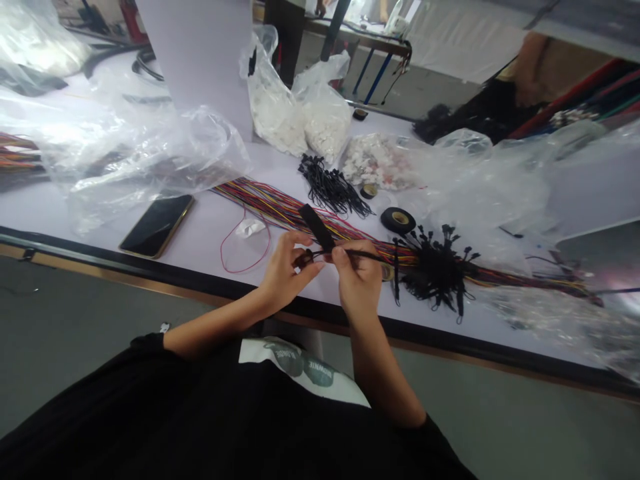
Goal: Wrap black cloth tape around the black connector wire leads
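Observation:
My right hand [361,275] is closed on a thin black cable, its thumb pressing near the lower end of a short strip of black tape [316,225]. The strip sticks up and away between my two hands. My left hand [284,275] pinches the cable's other part, where a small dark piece [303,257] shows between the fingers; its exact kind I cannot make out. Behind both hands runs a long bundle of red, yellow and black wires [273,203]. To the right, a cluster of short black leads [437,263] lies over that bundle.
A roll of black tape [399,219] and a heap of black leads [334,187] lie beyond my hands. On the left are a phone [157,225] and a red wire loop [223,257]. Plastic bags of white parts [325,127] stand behind. A person's arm [530,70] shows at upper right.

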A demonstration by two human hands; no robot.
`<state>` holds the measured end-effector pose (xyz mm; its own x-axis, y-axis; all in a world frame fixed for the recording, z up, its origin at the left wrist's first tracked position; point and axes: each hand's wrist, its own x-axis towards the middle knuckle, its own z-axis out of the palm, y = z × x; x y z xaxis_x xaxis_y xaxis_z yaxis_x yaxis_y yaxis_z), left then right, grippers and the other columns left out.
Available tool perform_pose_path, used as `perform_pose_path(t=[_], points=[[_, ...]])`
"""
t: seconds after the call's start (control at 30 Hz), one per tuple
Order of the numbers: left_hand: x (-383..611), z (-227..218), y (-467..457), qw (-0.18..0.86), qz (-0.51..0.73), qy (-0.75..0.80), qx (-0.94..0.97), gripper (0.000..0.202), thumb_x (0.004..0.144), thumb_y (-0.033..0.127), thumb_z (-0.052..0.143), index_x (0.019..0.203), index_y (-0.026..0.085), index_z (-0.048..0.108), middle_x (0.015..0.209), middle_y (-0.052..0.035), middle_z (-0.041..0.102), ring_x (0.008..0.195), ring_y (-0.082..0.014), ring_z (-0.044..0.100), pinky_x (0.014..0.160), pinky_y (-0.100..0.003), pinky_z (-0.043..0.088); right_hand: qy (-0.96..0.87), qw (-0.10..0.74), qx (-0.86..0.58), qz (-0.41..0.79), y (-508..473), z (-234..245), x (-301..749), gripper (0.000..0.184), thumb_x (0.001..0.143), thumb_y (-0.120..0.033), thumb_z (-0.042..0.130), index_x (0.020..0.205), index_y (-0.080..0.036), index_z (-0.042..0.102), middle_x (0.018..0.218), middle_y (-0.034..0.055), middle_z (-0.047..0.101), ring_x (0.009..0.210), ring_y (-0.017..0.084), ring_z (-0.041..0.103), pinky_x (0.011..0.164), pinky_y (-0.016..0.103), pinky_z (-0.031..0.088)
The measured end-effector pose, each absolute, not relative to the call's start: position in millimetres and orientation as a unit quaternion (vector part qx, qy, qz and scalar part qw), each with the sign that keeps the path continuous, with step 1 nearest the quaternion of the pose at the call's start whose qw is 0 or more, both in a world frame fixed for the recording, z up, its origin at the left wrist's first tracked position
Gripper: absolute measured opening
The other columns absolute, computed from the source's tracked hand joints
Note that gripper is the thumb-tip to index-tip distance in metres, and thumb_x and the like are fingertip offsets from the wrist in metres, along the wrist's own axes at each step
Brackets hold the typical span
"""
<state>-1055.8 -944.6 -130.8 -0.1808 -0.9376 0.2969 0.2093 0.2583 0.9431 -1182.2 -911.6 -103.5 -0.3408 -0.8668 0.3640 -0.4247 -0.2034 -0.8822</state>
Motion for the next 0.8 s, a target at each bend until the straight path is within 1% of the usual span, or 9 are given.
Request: perform_pose_path(t=[0.07,0.23,0.37,0.43,0.5,0.53,0.6,0.7,0.8], points=[[-1056,-132,-948,0.535,-0.607,-0.499,0.308,0.049,0.062,0.038,0.076,0.098,0.02,0.048,0.095,-0.0011,0.058,0.061,-0.0053,0.053,0.053,-0.019,0.042,0.595,0.183,-0.558,-0.548,-911,-103,-1183,0.019,0.081,-0.04,0.06,0.073,-0.022,0.058,0.079,0.0005,0.065,0.073,0.016,0.063,0.068,0.032,0.05],[-1049,-130,-966,0.352,-0.797,-0.452,0.19,0.058,0.06,0.068,0.066,0.079,0.015,0.055,0.063,-0.0011,0.056,0.049,-0.0094,0.051,0.04,-0.021,0.032,0.575,0.218,-0.581,-0.534,-910,-104,-1182,0.021,0.078,-0.041,0.063,0.069,-0.022,0.058,0.078,0.0013,0.067,0.069,0.016,0.063,0.066,0.033,0.05],[-1037,-122,-964,0.412,-0.738,-0.505,0.178,0.057,0.052,0.054,0.08,0.09,0.017,0.058,0.072,-0.001,0.059,0.059,-0.0104,0.055,0.05,-0.022,0.041,0.567,0.286,-0.483,-0.603,-915,-111,-1185,0.025,0.076,-0.041,0.064,0.066,-0.021,0.053,0.055,-0.0038,0.061,0.049,0.013,0.056,0.054,0.029,0.046],[-1029,-118,-961,0.421,-0.686,-0.569,0.171,0.071,0.04,0.046,0.087,0.099,0.02,0.057,0.088,-0.0033,0.06,0.077,-0.0145,0.059,0.064,-0.025,0.047,0.555,0.307,-0.455,-0.625,-918,-112,-1188,0.025,0.076,-0.04,0.065,0.065,-0.021,0.052,0.049,-0.0059,0.057,0.044,0.012,0.052,0.049,0.027,0.043],[-1024,-116,-961,0.377,-0.676,-0.62,0.131,0.085,0.029,0.05,0.088,0.103,0.022,0.056,0.098,-0.0057,0.059,0.085,-0.0176,0.058,0.068,-0.026,0.048,0.556,0.292,-0.466,-0.624,-919,-110,-1192,0.024,0.075,-0.036,0.066,0.063,-0.021,0.052,0.051,-0.0059,0.057,0.047,0.011,0.053,0.052,0.027,0.044],[-1023,-116,-962,0.354,-0.683,-0.63,0.111,0.085,0.03,0.057,0.085,0.102,0.022,0.056,0.097,-0.0057,0.057,0.081,-0.0166,0.057,0.064,-0.026,0.048,0.556,0.275,-0.483,-0.618,-919,-109,-1194,0.023,0.075,-0.034,0.067,0.062,-0.021,0.053,0.054,-0.0052,0.058,0.051,0.012,0.055,0.056,0.028,0.045],[-1028,-119,-964,0.353,-0.685,-0.628,0.111,0.071,0.045,0.065,0.077,0.096,0.021,0.055,0.087,-0.0027,0.054,0.069,-0.0114,0.052,0.056,-0.022,0.043,0.542,0.246,-0.532,-0.602,-918,-104,-1196,0.022,0.074,-0.03,0.068,0.062,-0.021,0.053,0.065,-0.003,0.062,0.065,0.014,0.061,0.068,0.031,0.048],[-1041,-124,-964,0.429,-0.614,-0.628,0.209,0.04,0.067,0.047,0.072,0.085,0.02,0.049,0.075,0.0033,0.047,0.062,-0.0067,0.046,0.055,-0.019,0.039,0.519,0.206,-0.588,-0.585,-916,-99,-1196,0.022,0.074,-0.029,0.069,0.061,-0.021,0.052,0.08,-0.0004,0.064,0.081,0.017,0.062,0.079,0.036,0.047],[-1051,-125,-961,0.438,-0.534,-0.671,0.269,0.021,0.072,0.028,0.067,0.076,0.018,0.049,0.068,0.0045,0.048,0.06,-0.0067,0.047,0.057,-0.019,0.038,0.523,0.182,-0.573,-0.604,-916,-101,-1193,0.025,0.073,-0.032,0.069,0.059,-0.021,0.051,0.079,-0.0006,0.061,0.079,0.016,0.059,0.076,0.033,0.047]])
